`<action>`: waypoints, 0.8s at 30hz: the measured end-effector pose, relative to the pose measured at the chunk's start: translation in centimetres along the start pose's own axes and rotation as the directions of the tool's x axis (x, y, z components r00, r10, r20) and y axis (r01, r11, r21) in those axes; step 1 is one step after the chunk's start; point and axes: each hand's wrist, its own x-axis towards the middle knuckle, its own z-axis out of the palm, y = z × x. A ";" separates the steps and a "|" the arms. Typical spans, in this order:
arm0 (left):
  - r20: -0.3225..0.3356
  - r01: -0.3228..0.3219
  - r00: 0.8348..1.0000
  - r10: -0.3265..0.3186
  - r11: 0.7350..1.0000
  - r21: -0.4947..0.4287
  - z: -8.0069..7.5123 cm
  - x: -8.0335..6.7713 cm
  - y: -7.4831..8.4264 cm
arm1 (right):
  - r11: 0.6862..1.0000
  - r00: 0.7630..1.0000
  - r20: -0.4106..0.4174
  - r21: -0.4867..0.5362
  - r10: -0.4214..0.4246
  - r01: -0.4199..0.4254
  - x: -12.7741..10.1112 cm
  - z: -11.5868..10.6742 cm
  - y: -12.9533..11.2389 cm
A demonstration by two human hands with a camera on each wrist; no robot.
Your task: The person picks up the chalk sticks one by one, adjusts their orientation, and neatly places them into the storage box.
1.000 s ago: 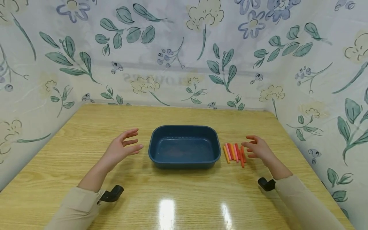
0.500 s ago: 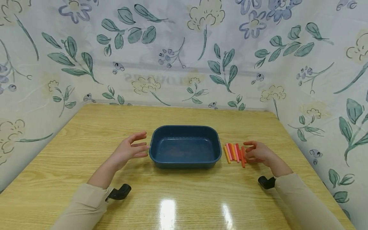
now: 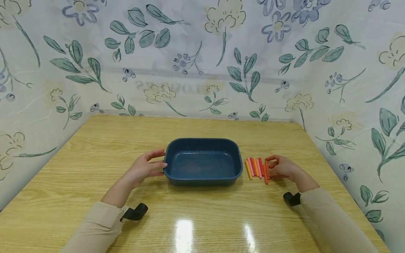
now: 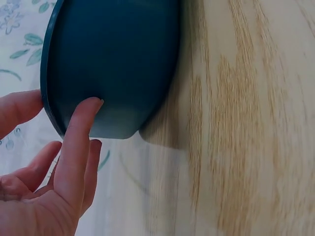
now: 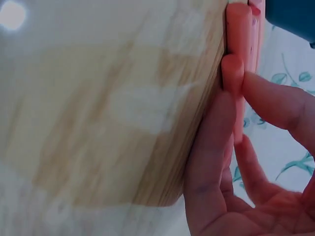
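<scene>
A dark blue rectangular tub (image 3: 202, 182) sits in the middle of the wooden table. My left hand (image 3: 143, 170) is at its left end; in the left wrist view one fingertip (image 4: 91, 105) touches the outer wall and another finger meets the rim, with the fingers mostly extended. To the tub's right lies a row of short orange, pink and red sticks (image 3: 255, 167), chalk- or crayon-like. My right hand (image 3: 284, 167) is at the row's right end. In the right wrist view its thumb and a finger pinch a red stick (image 5: 233, 69), next to another red stick (image 5: 239, 24).
Floral fabric (image 3: 202, 77) hangs behind the table and along both sides. The wooden tabletop (image 3: 209, 214) extends in front of the tub. A black wrist camera mount (image 3: 135, 212) sits under the left cuff, another mount (image 3: 291, 199) under the right.
My left hand has moved right until it touches the tub. My right hand has come down to the end of the row, and its fingers have closed around a red stick.
</scene>
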 end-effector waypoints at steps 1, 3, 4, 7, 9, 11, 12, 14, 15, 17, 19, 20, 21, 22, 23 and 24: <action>0.000 0.002 1.000 -0.002 1.000 -0.003 0.0 0.0 0.0 | 1.000 1.000 -0.008 0.005 -0.003 0.003 0.0 0.1 0.0; -0.001 0.007 1.000 -0.007 1.000 -0.010 0.1 0.0 0.1 | 1.000 1.000 -0.026 0.020 -0.011 0.011 0.1 0.2 0.0; -0.001 0.008 1.000 -0.008 1.000 -0.010 0.2 0.1 0.1 | 1.000 0.999 -0.036 0.025 -0.013 0.014 0.1 0.2 0.0; 0.001 0.004 1.000 -0.004 1.000 -0.004 0.2 0.1 0.2 | 0.999 0.997 -0.073 0.048 -0.013 0.017 0.2 0.4 0.1; -0.001 0.001 1.000 -0.001 1.000 0.004 0.3 0.1 0.2 | 0.998 0.996 -0.090 0.066 -0.015 0.021 0.2 0.3 0.2; -0.004 0.002 1.000 -0.002 1.000 0.008 0.3 0.2 0.2 | 0.996 0.995 -0.100 0.090 -0.016 0.025 0.2 0.3 0.3; -0.007 0.005 1.000 -0.004 1.000 0.010 0.3 0.2 0.2 | 0.994 0.995 -0.100 0.101 -0.019 0.029 0.3 0.2 0.4; -0.014 0.012 1.000 -0.012 1.000 0.009 0.3 0.3 0.2 | 0.992 0.994 -0.109 0.124 -0.013 0.027 0.2 0.2 0.4; -0.016 0.015 1.000 -0.015 1.000 0.007 0.3 0.3 0.1 | 0.990 0.993 -0.119 0.139 -0.005 0.021 0.2 0.2 0.3; -0.019 0.020 1.000 -0.020 1.000 0.004 0.2 0.3 0.0 | 0.986 0.991 -0.132 0.168 0.016 0.007 0.2 0.1 0.2; -0.019 0.023 1.000 -0.023 1.000 0.001 0.2 0.4 0.0 | 0.980 0.989 -0.144 0.200 0.035 -0.006 0.3 0.1 0.0; -0.019 0.023 1.000 -0.023 1.000 0.000 0.2 0.4 0.0 | 0.976 0.988 -0.146 0.217 0.041 -0.009 0.3 0.1 -0.1; -0.020 0.024 1.000 -0.024 1.000 -0.002 0.2 0.4 0.0 | 0.972 0.989 -0.144 0.235 0.046 -0.011 0.2 0.1 -0.2; -0.022 0.025 0.999 -0.025 1.000 -0.003 0.2 0.4 0.0 | 0.968 0.989 -0.140 0.252 0.048 -0.011 0.2 0.1 -0.4; -0.023 0.026 0.999 -0.026 1.000 -0.004 0.2 0.4 0.0 | 0.963 0.989 -0.138 0.270 0.050 -0.011 0.2 0.1 -0.5; -0.022 0.023 0.999 -0.023 1.000 -0.002 0.2 0.4 0.0 | 0.958 0.989 -0.135 0.285 0.052 -0.011 0.2 0.1 -0.6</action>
